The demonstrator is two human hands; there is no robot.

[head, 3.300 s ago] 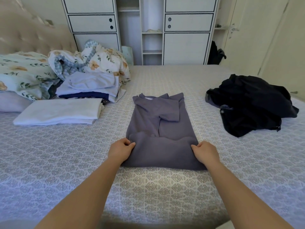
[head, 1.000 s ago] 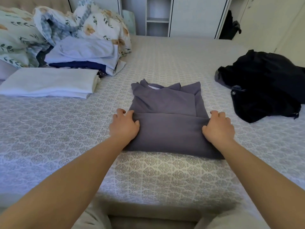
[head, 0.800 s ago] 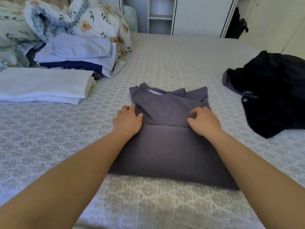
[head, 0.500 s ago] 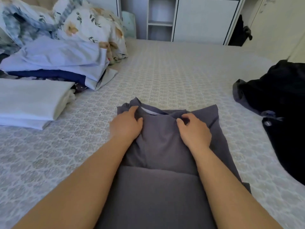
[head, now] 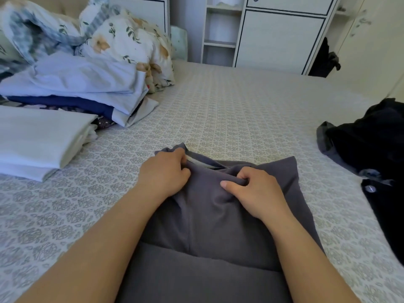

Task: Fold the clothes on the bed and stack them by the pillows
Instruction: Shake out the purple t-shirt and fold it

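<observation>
White cupboards point(head: 277, 36) behind, patterned bed point(head: 229, 114) below. Grey shirt point(head: 209, 217) lies half-folded at the bed's near edge. Left hand point(head: 162, 173) and right hand point(head: 255, 191) both pinch its collar end, fingers curled into cloth. Folded stack point(head: 72, 88) far left by the pillows point(head: 122, 40); black heap point(head: 376, 149) at the right edge.

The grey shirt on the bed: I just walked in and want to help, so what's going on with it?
A person is midway through folding the grey shirt. The left hand and right hand both grip its collar end, with the near end already folded over. Folded clothes and a white folded stack lie by the floral pillows. A dark pile of clothes on the right is not yet folded.
</observation>
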